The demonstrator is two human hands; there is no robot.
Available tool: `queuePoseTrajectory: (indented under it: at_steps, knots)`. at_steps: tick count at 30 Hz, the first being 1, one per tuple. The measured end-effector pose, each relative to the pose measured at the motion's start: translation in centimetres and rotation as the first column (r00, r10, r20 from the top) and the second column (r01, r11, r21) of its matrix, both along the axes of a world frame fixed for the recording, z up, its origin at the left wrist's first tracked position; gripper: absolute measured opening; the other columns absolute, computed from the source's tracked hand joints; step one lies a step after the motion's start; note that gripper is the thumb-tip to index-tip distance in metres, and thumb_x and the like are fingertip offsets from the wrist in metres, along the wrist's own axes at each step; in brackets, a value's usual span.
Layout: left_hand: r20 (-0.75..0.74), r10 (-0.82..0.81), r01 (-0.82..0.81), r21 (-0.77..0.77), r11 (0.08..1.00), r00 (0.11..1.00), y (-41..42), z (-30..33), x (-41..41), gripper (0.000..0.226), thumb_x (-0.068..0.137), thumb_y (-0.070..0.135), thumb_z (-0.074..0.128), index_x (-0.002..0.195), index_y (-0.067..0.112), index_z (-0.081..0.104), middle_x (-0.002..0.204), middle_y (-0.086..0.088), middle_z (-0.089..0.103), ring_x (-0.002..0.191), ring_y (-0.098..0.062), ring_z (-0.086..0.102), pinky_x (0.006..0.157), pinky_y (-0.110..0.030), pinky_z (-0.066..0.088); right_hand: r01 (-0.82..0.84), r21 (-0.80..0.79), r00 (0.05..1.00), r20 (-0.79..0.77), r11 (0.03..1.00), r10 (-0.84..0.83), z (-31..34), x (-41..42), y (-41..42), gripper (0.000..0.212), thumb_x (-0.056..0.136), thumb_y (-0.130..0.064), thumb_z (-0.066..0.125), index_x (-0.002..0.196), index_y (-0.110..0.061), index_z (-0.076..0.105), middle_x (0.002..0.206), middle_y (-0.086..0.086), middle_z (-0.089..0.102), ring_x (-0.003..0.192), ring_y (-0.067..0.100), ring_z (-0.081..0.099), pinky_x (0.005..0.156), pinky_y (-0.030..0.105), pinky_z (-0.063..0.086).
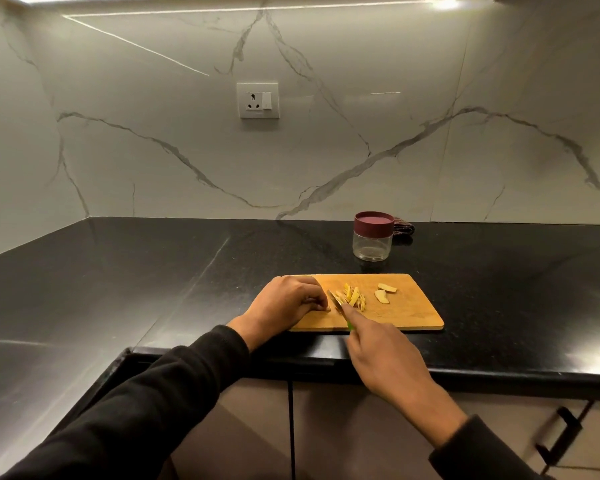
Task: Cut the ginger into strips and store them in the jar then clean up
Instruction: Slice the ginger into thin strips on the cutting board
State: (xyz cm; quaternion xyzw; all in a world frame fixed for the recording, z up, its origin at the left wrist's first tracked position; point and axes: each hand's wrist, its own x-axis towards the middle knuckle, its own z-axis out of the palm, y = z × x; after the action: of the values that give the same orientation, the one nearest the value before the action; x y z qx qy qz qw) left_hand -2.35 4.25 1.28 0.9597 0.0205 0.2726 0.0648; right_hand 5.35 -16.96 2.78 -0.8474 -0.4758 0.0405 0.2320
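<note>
Left hand [288, 301] pinched a small ginger piece [327, 308] near the counter's front edge while the right hand [383, 355] gripped the knife [338, 303]. Strips [354, 296] lay cut, two slices [383, 293] waited, and toward the back edge the jar [372, 236] stood capped and empty, so about halfway by my reckoning.

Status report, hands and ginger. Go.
Left hand pinning ginger piece; right hand gripping knife. Strips piled on board. Jar lidded, empty.

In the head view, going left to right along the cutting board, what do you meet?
Left hand pinching a small ginger piece → knife blade, held by the right hand → pile of ginger strips → two uncut ginger slices → bare right end of the cutting board.
</note>
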Motion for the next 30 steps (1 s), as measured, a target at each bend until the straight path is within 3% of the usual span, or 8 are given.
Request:
queuePoseTrajectory:
  at_steps: [4,8,11,24,30]
  knots:
    - [0.013,0.004,-0.004,-0.007,1.000,1.000,-0.1,-0.2,0.0,0.008,0.090,0.019,0.074,0.095,0.023,0.079,0.102,0.011,0.072,0.088,-0.003,0.067,0.083,-0.020,0.056,-0.018,-0.028,1.000,0.002,0.999,0.018,0.1,0.0,0.7,0.055,0.106,-0.033,0.036,0.158,-0.037,0.019,0.088,-0.006,0.057,0.076,0.008,0.052,0.061,0.029,0.039]
    - [0.022,0.001,-0.001,0.004,1.000,1.000,0.0,-0.2,0.1,0.008,0.091,0.020,0.073,0.096,0.023,0.079,0.103,0.010,0.072,0.088,-0.005,0.067,0.081,-0.025,0.057,-0.023,-0.054,1.000,0.007,0.998,0.024,0.4,0.1,1.6,0.054,0.106,-0.032,0.036,0.158,-0.037,0.020,0.117,0.001,0.063,0.088,0.014,0.050,0.071,0.031,0.041]
    - [0.025,0.006,-0.006,0.003,1.000,1.000,0.0,-0.3,0.1,0.009,0.091,0.020,0.073,0.098,0.022,0.079,0.103,0.009,0.071,0.087,-0.005,0.067,0.079,-0.029,0.057,-0.036,-0.062,0.999,0.039,0.997,0.039,0.4,0.1,2.2,0.054,0.106,-0.033,0.037,0.158,-0.035,0.021,0.124,0.001,0.061,0.100,0.018,0.055,0.075,0.030,0.043]
    - [0.037,0.003,-0.004,0.008,1.000,0.999,-0.2,-0.4,0.0,0.013,0.092,0.020,0.071,0.103,0.022,0.077,0.104,0.008,0.071,0.090,-0.006,0.067,0.080,-0.029,0.058,-0.030,-0.067,0.996,0.080,0.997,0.035,-0.1,0.3,3.4,0.054,0.106,-0.031,0.039,0.157,-0.034,0.021,0.101,-0.003,0.059,0.087,0.013,0.055,0.071,0.028,0.047]
    - [0.041,0.013,-0.013,0.000,1.000,0.999,-0.2,-0.4,0.0,0.011,0.091,0.021,0.072,0.100,0.023,0.077,0.102,0.009,0.070,0.089,-0.005,0.066,0.079,-0.029,0.058,-0.036,-0.062,0.998,0.047,0.997,0.039,-0.3,0.5,3.5,0.056,0.106,-0.032,0.038,0.158,-0.035,0.019,0.103,-0.003,0.059,0.086,0.011,0.055,0.071,0.028,0.047]
